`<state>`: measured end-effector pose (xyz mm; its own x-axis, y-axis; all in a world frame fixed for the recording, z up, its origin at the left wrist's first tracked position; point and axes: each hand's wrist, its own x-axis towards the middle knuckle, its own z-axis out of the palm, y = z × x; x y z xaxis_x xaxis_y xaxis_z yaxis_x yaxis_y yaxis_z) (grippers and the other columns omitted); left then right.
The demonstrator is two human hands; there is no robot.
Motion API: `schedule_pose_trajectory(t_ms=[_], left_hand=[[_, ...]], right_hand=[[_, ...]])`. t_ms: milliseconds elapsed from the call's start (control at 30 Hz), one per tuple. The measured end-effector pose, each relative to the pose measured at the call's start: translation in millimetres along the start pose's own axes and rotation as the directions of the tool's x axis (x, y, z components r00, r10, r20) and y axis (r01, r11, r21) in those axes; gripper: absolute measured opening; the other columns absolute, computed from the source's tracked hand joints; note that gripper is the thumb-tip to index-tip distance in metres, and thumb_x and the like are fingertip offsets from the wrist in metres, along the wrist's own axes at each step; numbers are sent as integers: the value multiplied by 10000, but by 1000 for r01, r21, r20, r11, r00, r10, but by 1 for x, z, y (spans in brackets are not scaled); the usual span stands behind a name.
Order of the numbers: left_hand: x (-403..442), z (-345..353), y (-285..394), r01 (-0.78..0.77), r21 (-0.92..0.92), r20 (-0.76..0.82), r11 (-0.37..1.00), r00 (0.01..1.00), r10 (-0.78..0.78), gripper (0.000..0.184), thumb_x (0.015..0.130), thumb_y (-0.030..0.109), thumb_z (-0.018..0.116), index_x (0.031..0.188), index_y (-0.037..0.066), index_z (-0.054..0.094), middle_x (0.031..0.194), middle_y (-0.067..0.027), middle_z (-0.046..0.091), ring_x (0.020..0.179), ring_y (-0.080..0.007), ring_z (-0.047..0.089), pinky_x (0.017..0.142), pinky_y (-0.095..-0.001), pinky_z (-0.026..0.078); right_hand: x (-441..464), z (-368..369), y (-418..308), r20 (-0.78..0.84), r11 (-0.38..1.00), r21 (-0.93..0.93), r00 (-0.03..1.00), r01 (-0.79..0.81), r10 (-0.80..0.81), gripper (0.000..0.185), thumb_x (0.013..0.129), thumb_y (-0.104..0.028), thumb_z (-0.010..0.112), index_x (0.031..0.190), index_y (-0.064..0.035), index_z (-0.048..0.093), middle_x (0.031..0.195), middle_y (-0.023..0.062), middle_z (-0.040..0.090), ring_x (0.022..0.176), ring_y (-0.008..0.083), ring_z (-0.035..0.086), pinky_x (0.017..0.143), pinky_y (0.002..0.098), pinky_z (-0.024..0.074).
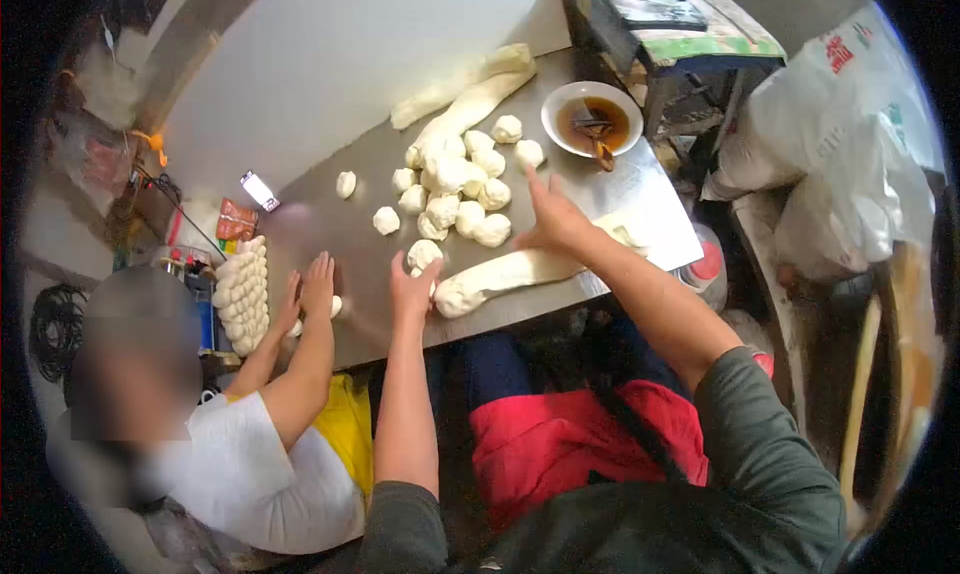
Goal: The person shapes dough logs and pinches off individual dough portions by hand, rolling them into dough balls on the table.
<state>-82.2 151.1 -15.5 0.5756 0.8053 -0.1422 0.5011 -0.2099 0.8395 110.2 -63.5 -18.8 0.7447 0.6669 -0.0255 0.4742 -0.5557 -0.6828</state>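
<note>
At the front edge of the metal table, my left hand [411, 292] has its fingers and thumb curved around a piece of white dough [424, 255]. My right hand [553, 217] is open with its fingers spread, just right of a pile of dough balls [455, 179]; its fingertips are close to a single dough ball [529, 154]. A thick dough log [510, 276] lies under my right forearm, its left end beside my left hand. Two more long dough rolls [480, 102] stretch behind the pile. Loose dough balls [386, 220] sit left of it.
A co-worker's hands [312, 289] rest on dough at the left, beside stacked twisted dough [240, 294]. A white bowl of brown liquid [591, 120] stands at the back right. A phone [259, 190] leans against the wall. White plastic bags [850, 104] sit farther right.
</note>
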Motion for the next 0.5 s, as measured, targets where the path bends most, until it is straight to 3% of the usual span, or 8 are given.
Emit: schedule_pose_trajectory(t_ms=[167, 200, 233, 267, 300, 333, 433, 500], left_hand=[[24, 22, 17, 19, -70, -17, 997, 1000, -20, 613, 846, 196, 797, 1374, 35, 529, 894, -73, 666, 566, -105, 559, 455, -303, 427], [41, 25, 6, -38, -59, -28, 998, 999, 37, 556, 869, 180, 774, 1355, 55, 535, 812, -51, 645, 536, -92, 525, 442, -292, 407], [73, 31, -21, -109, -224, -47, 969, 994, 101, 561, 873, 195, 765, 1363, 55, 531, 922, -101, 681, 660, -172, 630, 562, -336, 500], [110, 33, -48, -205, 173, -194, 963, 952, 237, 541, 880, 199, 745, 1360, 61, 535, 1090, -153, 692, 906, -276, 689, 770, -396, 545], [113, 25, -24, -106, 50, -93, 993, 989, 111, 542, 886, 202, 723, 1369, 53, 529, 1219, -172, 669, 1096, -335, 655, 932, -428, 509], [135, 27, -33, -193, 164, -131, 967, 968, 215, 557, 891, 198, 713, 1389, 47, 516, 1188, -167, 678, 1041, -319, 672, 897, -421, 525], [139, 17, 7, 16, 10, -6, 1000, 1000, -16, 567, 885, 226, 715, 1375, 28, 510, 1198, -217, 661, 1082, -331, 652, 933, -427, 505], [144, 13, -8, -150, 199, -55, 968, 985, 164, 564, 885, 237, 710, 1365, 17, 509, 1178, -219, 662, 1063, -321, 650, 926, -430, 506]], right_hand=[[43, 36, -33, 185, 977, 68, 960, 201, -211, 1281, 639, -285, 939, 1621, -105, 137, 1386, 408, 411, 1190, 516, 562, 1043, 455, 478], [51, 50, -36, 66, 974, 49, 972, 223, -226, 1222, 660, -279, 926, 1607, -103, 173, 1310, 431, 443, 1114, 527, 594, 975, 480, 510], [56, 65, -39, -49, 971, 27, 971, 237, -236, 1163, 682, -272, 913, 1592, -101, 210, 1235, 453, 476, 1037, 538, 626, 906, 506, 541], [62, 76, -44, -97, 974, 30, 971, 224, -220, 1101, 712, -258, 891, 1578, -94, 231, 1219, 448, 486, 1025, 533, 631, 879, 508, 549], [72, 85, -48, -156, 976, 30, 966, 214, -207, 1039, 743, -245, 870, 1564, -87, 253, 1202, 443, 497, 1013, 528, 637, 852, 511, 556], [82, 94, -54, -180, 983, 10, 967, 184, -179, 1003, 758, -237, 855, 1551, -82, 261, 1210, 446, 492, 987, 516, 648, 838, 524, 555], [108, 93, -78, -160, 994, 49, 984, 93, -84, 937, 786, -197, 817, 1537, -81, 270, 1226, 451, 479, 958, 519, 657, 844, 524, 557], [107, 87, -81, -179, 993, 93, 982, 69, -52, 918, 794, -243, 820, 1538, -101, 300, 1244, 438, 490, 990, 517, 647, 870, 517, 548]])
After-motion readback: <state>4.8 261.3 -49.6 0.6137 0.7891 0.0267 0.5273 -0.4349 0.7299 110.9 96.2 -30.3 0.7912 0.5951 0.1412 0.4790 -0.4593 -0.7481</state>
